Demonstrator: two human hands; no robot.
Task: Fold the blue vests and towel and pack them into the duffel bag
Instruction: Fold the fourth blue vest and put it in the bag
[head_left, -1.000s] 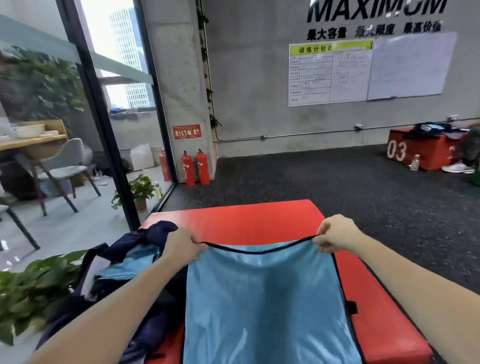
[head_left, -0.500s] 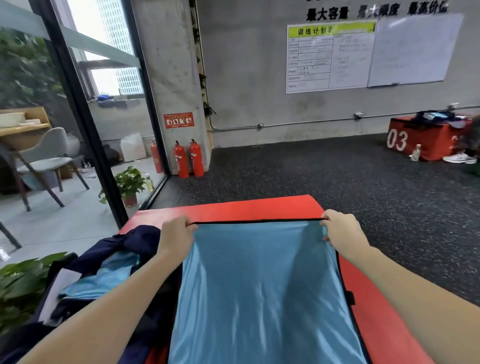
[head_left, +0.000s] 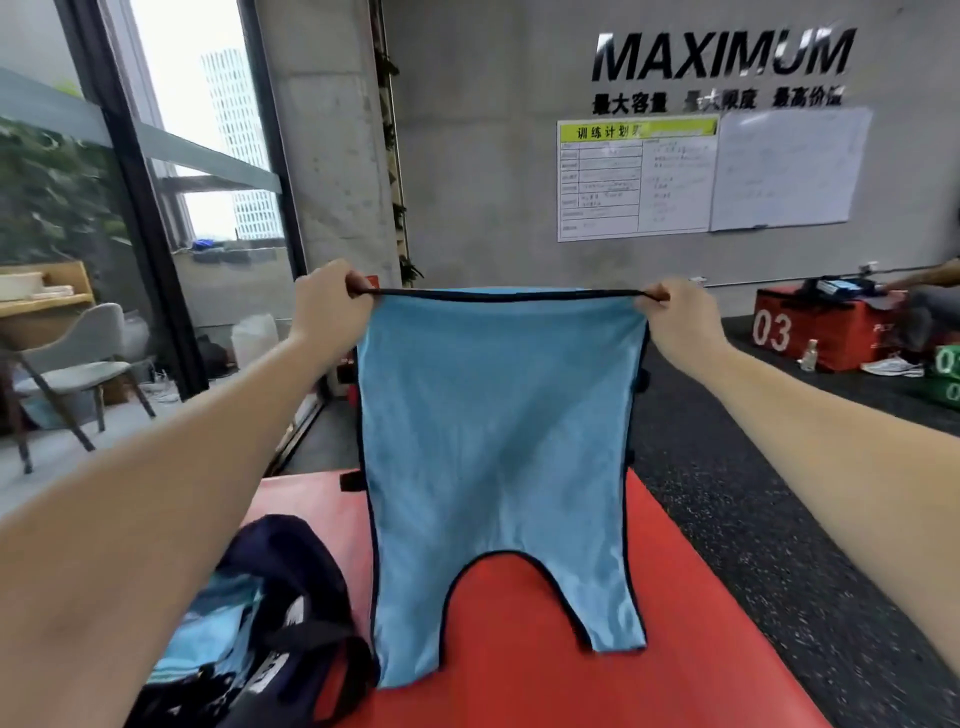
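A light blue vest (head_left: 498, 441) with dark trim hangs upside down in the air over the red mat (head_left: 597, 670). My left hand (head_left: 332, 306) pinches one corner of its hem and my right hand (head_left: 675, 317) pinches the other, so the hem is stretched taut between them. The vest's two shoulder straps dangle at the bottom, just above the mat. A dark navy duffel bag (head_left: 291, 582) lies open at the lower left on the mat, with light blue fabric (head_left: 218, 629) inside it.
A red box marked 03 (head_left: 810, 332) and green boxes stand on the dark floor at the right, with a small bottle (head_left: 809, 356) beside them. A grey chair (head_left: 78, 364) stands behind the glass wall at the left.
Both hands have raised the vest from lying flat on the mat to hanging in the air at arm's length. The view has tilted upward.
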